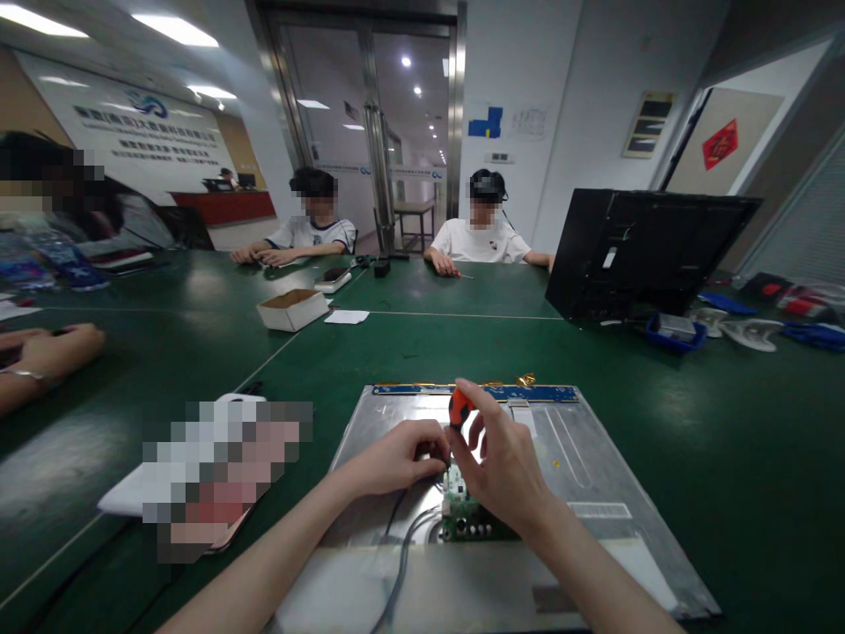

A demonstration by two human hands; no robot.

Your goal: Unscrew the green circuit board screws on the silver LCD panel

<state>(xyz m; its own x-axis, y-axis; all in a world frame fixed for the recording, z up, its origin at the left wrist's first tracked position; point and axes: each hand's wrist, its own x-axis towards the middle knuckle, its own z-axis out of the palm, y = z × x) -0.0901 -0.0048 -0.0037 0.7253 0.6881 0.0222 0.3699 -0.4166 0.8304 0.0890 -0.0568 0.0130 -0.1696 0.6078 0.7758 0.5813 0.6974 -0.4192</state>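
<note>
One board [457, 519] is set on the panel [598, 480]; left hand [404, 456] fingertips are pressed together by its far-left corner, contents hidden. Driver [458, 409] is pinched by right hand [507, 460] thumb and forefinger; traces could be gouged by a slip.

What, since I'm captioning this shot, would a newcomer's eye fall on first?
Probably the orange handle, held in the fingers of the right hand over the green board. Next comes the silvery panel under the board, lying on the green table. Beyond it, to the right, the big black casing stands out.
</note>
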